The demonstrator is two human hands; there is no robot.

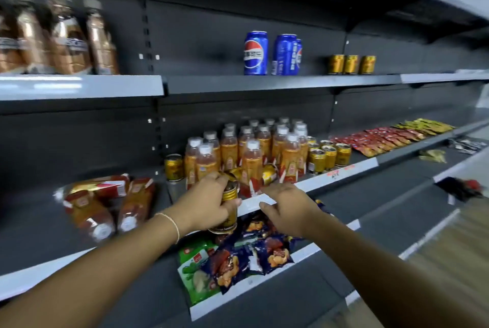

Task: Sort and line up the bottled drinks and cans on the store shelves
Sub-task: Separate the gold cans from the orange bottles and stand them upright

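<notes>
Gold can [229, 204] gripped by the left hand [209, 203], centre frame.
The empty right hand [287, 207], fingers relaxed, is held at the shelf edge [344, 170]; should the grip slip, the can could be dropped onto snack packets [238, 261] below or knocked into bottles [254, 158] behind.

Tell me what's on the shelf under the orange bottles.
Visible: blue snack packets and green packets. The left hand, its gold can and the right hand cover the rest.
</notes>
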